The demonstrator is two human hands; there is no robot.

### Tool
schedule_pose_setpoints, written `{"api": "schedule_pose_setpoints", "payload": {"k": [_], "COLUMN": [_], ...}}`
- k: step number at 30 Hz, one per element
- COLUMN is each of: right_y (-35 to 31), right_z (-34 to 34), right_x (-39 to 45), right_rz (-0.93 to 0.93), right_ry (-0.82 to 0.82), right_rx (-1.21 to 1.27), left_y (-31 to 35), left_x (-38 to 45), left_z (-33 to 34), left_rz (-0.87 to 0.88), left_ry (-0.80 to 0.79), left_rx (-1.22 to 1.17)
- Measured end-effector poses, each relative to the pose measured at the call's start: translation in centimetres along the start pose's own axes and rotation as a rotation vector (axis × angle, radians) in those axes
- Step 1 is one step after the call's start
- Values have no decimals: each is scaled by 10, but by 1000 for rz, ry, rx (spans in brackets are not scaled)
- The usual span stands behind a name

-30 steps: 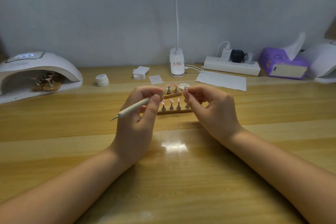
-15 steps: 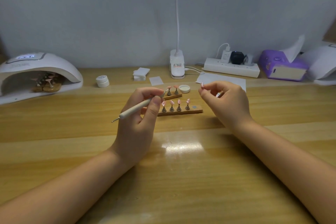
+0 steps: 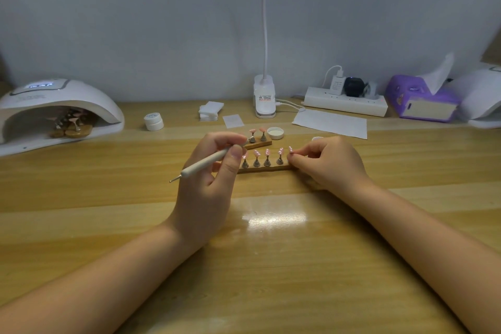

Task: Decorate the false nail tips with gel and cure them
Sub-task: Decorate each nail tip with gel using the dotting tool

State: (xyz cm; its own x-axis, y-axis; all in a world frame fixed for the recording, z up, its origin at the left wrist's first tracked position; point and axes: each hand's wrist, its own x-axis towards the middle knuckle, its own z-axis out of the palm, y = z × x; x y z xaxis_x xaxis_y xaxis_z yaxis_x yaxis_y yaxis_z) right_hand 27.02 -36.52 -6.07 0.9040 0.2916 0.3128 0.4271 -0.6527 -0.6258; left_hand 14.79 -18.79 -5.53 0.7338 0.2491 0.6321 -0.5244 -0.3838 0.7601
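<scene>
At the right end of the front wooden strip (image 3: pixel 267 168), I am pinching a pink nail tip (image 3: pixel 290 150) on its stand with my right hand (image 3: pixel 329 164), beside the four tips already standing there. My left hand (image 3: pixel 210 171), at the strip's left end, is gripping the dotting tool (image 3: pixel 202 164), its metal point sticking out away from the strip. If I am pressing crookedly, the neighbouring stand may topple, smearing uncured gel; the open gel pot (image 3: pixel 275 133) behind the strip is sitting close enough to knock.

Bare forearms, no sleeves, unadorned hands (image 3: pixel 206 187)
</scene>
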Motion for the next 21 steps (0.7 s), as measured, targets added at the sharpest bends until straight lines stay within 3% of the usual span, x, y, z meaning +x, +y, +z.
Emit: {"api": "schedule_pose_setpoints", "payload": {"k": [6, 12, 21], "right_y": [4, 2, 11], "right_z": [-2, -14, -33], "right_x": [4, 11, 8], "right_rz": [-58, -159, -102], "right_ry": [-41, -277, -351], "right_rx": [-78, -284, 202], "left_y": [0, -2, -3], "left_x": [2, 1, 2], "left_z": [1, -1, -3], "left_rz": [-3, -9, -29], "left_ry": [-1, 5, 43], "left_rx": [-3, 4, -14]}}
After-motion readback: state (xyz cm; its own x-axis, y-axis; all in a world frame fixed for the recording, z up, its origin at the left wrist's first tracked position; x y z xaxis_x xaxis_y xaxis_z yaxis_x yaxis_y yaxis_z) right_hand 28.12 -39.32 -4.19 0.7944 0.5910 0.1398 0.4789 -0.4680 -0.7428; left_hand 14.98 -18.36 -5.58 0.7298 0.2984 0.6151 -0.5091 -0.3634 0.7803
